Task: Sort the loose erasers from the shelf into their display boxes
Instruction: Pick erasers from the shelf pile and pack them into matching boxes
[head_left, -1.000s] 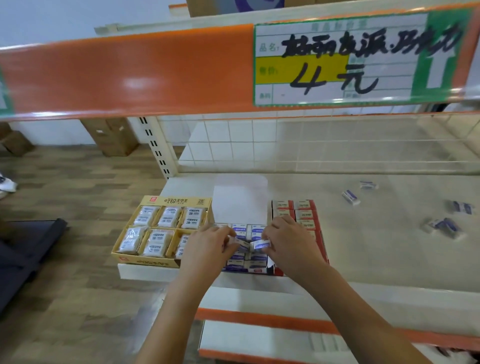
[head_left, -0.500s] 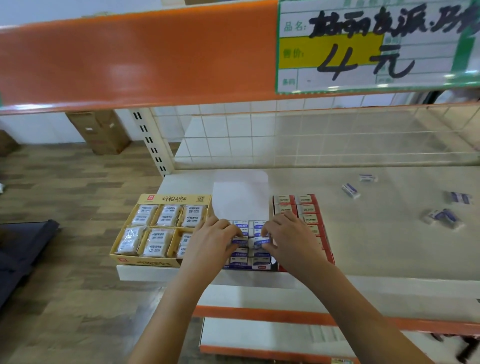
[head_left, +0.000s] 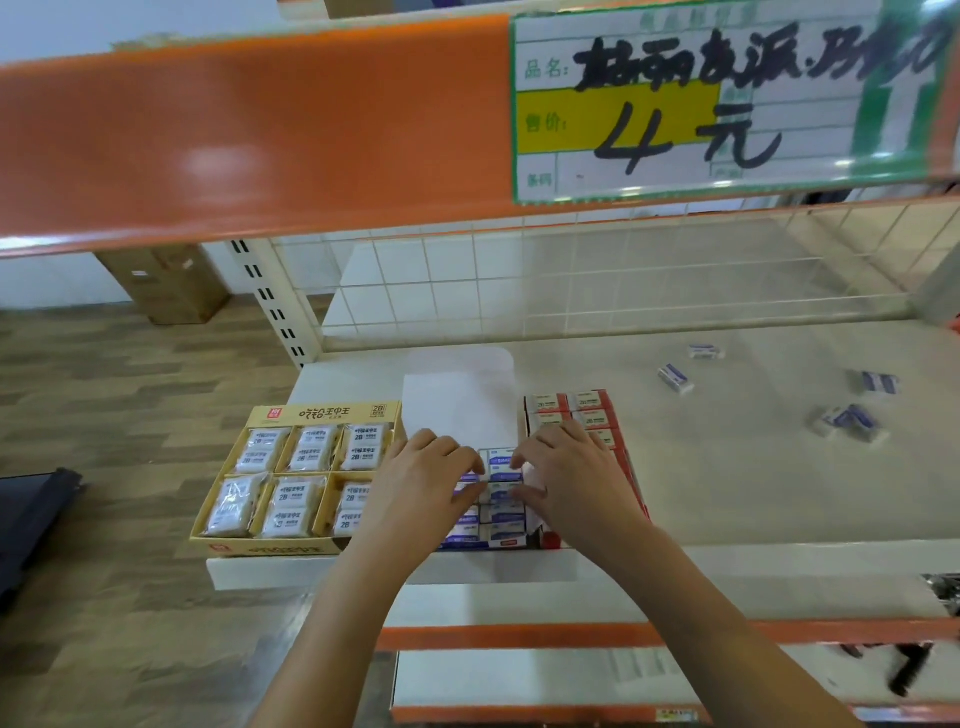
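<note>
**Both hands settle blue-and-white erasers into the middle box**

The small block erasers in blue-and-white paper sleeves lie packed in rows in the middle display box with the white upright flap, directly under and between the two hands. The left hand rests on the left rows with its fingers bent down onto the erasers; the right hand does the same on the right rows. The fingertips are hidden among the erasers, so I cannot tell if either hand pinches one or only presses them flat.

Such an eraser is probably light and a little soft, with a smooth sleeve that can slide off. I judge it is best to take it by the two long sides, thumb against forefinger, and not by the sleeve end.

Just left of the left hand stands the yellow cardboard box of white wrapped erasers. Under and beyond the right hand is the red box of red-labelled erasers. Well to the right of the right hand, several loose blue-and-white erasers still lie scattered on the pale shelf board; one pair is farther right. Above the hands hangs the orange shelf edge with a handwritten price card.
</note>
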